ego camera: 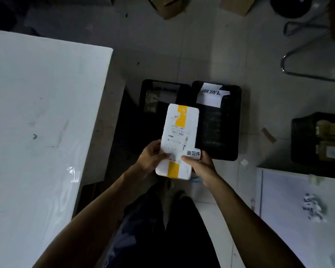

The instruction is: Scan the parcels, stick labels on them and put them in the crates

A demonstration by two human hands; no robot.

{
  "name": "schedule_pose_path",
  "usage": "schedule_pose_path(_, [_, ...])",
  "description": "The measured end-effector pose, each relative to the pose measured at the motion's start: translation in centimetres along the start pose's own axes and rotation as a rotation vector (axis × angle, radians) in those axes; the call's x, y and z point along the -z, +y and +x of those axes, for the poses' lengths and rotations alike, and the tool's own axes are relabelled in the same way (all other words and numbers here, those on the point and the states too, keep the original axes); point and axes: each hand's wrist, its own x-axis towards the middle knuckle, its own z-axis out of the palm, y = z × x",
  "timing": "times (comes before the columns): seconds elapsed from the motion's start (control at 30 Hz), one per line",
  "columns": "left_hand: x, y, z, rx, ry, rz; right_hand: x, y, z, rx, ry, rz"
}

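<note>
I hold a white parcel (pixel 179 138) with a yellow tape stripe and a printed shipping label in front of me, above the floor. My left hand (pixel 151 158) grips its lower left edge, thumb across the face. My right hand (pixel 200 167) grips the lower right edge, thumb pressing beside a small white label (pixel 193 153) with black characters at the parcel's right side. Beyond the parcel two black crates stand side by side on the floor: the left crate (pixel 143 88) and the right crate (pixel 237 120), each with a white paper sign at its far end.
A white table (pixel 39 122) fills the left side. A third black crate (pixel 298 140) with parcels stands at the right, a white surface (pixel 290 209) below it. Cardboard boxes (pixel 169 7) and a metal chair frame (pixel 298 53) lie farther off. My legs are below.
</note>
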Motion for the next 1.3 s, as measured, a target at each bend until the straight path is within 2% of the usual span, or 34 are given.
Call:
schedule_pose_path(0.13, [0.3, -1.6, 8.5, 0.049, 0.042, 0.007, -1.8, -0.2, 8.9, -0.045, 0.029, -0.04])
schedule_pose_path(0.33, [0.9, -10.0, 24.2, 0.184, 0.15, -0.068, -6.2, 4.6, 26.3, -0.047, -0.026, -0.056])
schedule_pose_path(0.5, [3.0, -18.0, 35.9, 0.245, 0.331, 0.034, -12.1, 11.0, 40.5, -0.014, -0.118, -0.048])
schedule_pose_path(0.6, [4.3, -21.9, 40.5, 0.15, 0.388, 0.2, -15.8, 14.3, 45.9, 0.008, -0.148, -0.004])
schedule_pose_path(0.8, [6.1, -28.7, 43.9, 0.04, 0.436, 0.428, -21.0, 20.3, 50.7, -0.024, -0.14, 0.033])
schedule_pose_path(0.97, [6.0, -31.3, 44.1, -0.009, 0.453, 0.781, -23.1, 20.8, 52.5, 0.034, -0.164, -0.058])
schedule_pose_path(1.07, [5.3, -31.4, 44.7, 0.018, 0.35, 0.742, -23.7, 20.7, 54.0, 0.034, -0.142, -0.094])
schedule_pose_path(1.3, [4.4, -30.2, 44.0, 0.19, 0.276, 0.718, -21.2, 19.4, 53.2, 0.046, -0.229, -0.212])
